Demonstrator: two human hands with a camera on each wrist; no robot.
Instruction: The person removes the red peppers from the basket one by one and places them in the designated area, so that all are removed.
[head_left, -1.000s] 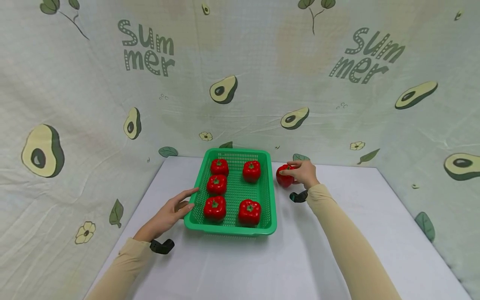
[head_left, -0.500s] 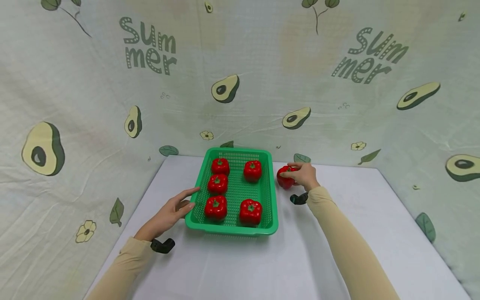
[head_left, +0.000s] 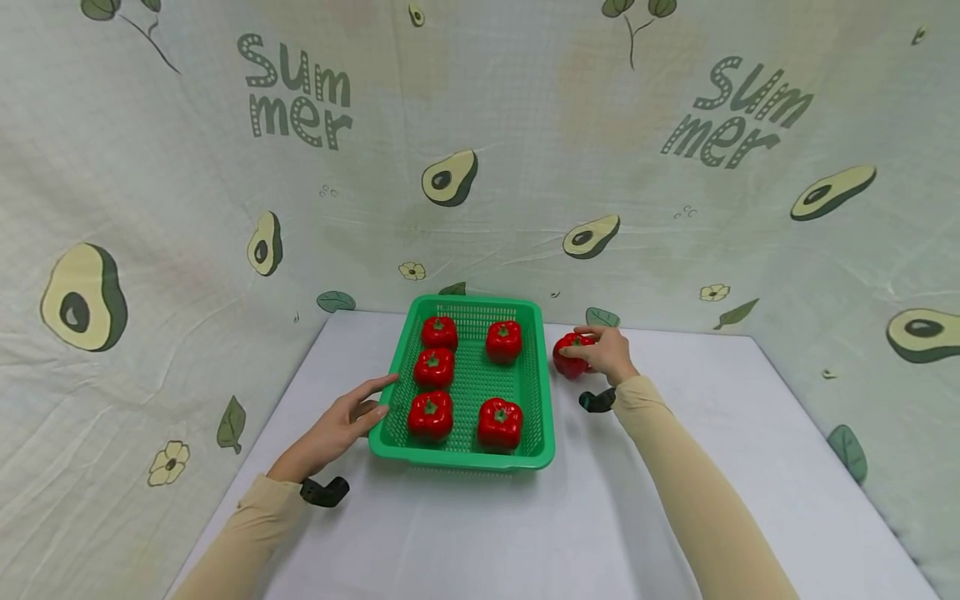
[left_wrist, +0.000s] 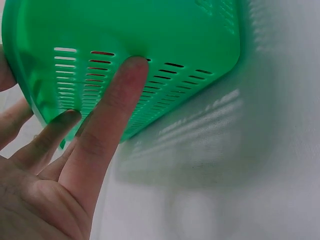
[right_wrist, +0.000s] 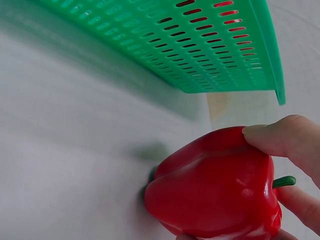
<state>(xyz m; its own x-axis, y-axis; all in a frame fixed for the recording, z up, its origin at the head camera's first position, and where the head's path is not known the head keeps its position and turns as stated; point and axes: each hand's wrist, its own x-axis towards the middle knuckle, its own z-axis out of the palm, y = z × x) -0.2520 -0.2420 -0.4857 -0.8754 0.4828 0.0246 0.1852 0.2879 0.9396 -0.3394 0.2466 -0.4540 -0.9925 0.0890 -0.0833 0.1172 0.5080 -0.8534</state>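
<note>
A green plastic basket [head_left: 461, 459] stands on the white table with several red bell peppers inside, two of them the front-left pepper [head_left: 431, 416] and the front-right pepper [head_left: 499, 424]. Against its left outer wall rest the fingertips of my left hand [head_left: 341, 427], fingers mostly straight; the left wrist view shows a finger [left_wrist: 102, 122] touching the slotted side. Just right of the basket, my right hand [head_left: 609, 353] grips another red bell pepper [right_wrist: 215, 185] from above. Its green stem [right_wrist: 284, 181] shows between the fingers. This pepper is at or close to the tabletop.
The white table [head_left: 712, 417] extends to the right and in front of the basket. A pale cloth [head_left: 510, 108] printed with avocados hangs behind and at both sides. The basket's right wall [right_wrist: 200, 45] rises close beside the gripped pepper.
My right hand and its pepper have shifted very slightly toward me, mostly in the first half second. The left hand and basket hold their places, apart from a small camera sway.
</note>
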